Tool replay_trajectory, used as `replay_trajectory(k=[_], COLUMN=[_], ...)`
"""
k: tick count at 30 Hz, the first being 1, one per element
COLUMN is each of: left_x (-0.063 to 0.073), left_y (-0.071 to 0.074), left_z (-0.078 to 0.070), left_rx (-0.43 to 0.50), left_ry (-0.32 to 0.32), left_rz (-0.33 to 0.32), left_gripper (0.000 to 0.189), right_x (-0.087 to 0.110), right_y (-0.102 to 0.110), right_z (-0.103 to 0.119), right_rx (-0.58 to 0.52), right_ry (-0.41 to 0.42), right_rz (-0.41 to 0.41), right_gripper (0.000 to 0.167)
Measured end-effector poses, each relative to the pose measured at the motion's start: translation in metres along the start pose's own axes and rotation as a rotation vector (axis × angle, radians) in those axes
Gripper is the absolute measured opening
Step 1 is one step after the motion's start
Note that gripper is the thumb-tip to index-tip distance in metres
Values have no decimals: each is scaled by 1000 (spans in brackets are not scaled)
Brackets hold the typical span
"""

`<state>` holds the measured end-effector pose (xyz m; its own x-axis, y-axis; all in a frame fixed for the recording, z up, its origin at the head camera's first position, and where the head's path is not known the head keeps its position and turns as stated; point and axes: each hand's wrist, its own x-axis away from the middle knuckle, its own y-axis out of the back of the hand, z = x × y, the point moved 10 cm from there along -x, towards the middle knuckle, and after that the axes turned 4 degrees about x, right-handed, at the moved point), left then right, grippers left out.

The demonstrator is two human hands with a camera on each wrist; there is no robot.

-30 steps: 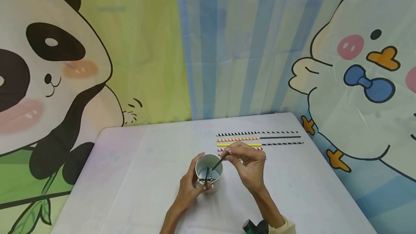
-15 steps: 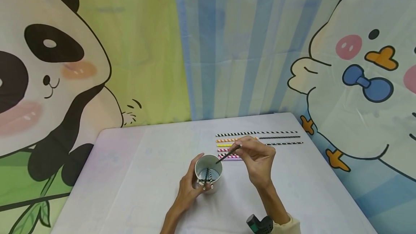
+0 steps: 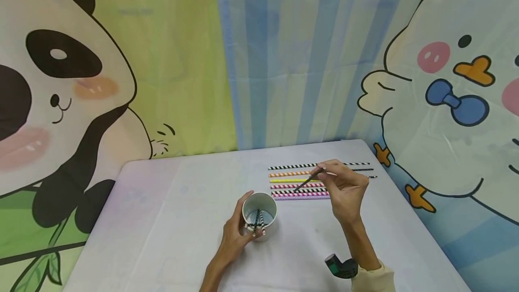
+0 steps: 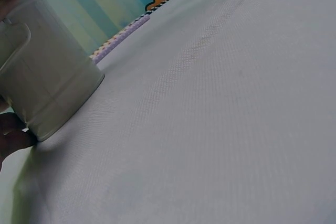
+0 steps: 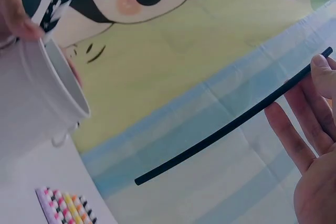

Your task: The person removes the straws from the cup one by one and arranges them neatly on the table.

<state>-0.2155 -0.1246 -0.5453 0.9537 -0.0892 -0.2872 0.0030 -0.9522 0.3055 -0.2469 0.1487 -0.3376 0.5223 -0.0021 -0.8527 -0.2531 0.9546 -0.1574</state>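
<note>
My left hand (image 3: 234, 229) grips a small white bucket (image 3: 261, 200) standing on the table, its thumb near the rim. Several black-and-white patterned straws (image 3: 262, 218) lean inside it, their tops against the near rim. To the right and farther back, my right hand (image 3: 349, 190) pinches a plain black straw (image 3: 309, 180) near one end. That black straw (image 5: 231, 132) slants down toward the bucket (image 5: 31, 95) in the right wrist view, apart from it. The left wrist view shows the bucket's side (image 4: 50, 72) with fingers at its base and rim.
Beyond the bucket, striped straws in orange, yellow, pink, black and lilac (image 3: 302, 198) lie in parallel rows on the white table (image 3: 170, 220). Black-and-white straws (image 3: 357, 164) extend those rows to the right, partly behind my right hand. Cartoon-printed curtains (image 3: 284, 57) hang behind the table.
My right hand has drawn the black straw out of the bucket and carried it right and away, over the rows of straws. The left hand and bucket have stayed in place.
</note>
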Motion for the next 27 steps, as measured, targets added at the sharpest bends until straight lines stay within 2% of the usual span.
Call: replay_trajectory(k=[7,14,18,27], left_x=[0,0,0,-1], left_y=[0,0,0,-1], left_z=[-3,-1,-2,-1], left_rx=[6,13,5,15], left_ry=[-20,2,-14,-3], left_rz=[4,3,8,11], left_gripper=[99,100,100,100], right_x=[1,1,0,4], right_y=[24,36,47,71], right_z=[-3,-8,-10,-18], right_rx=[90,203,264,524], right_ry=[-36,-75,-89,-115], right_rz=[-29,-14,-14,15], right_gripper=[22,23,25,30])
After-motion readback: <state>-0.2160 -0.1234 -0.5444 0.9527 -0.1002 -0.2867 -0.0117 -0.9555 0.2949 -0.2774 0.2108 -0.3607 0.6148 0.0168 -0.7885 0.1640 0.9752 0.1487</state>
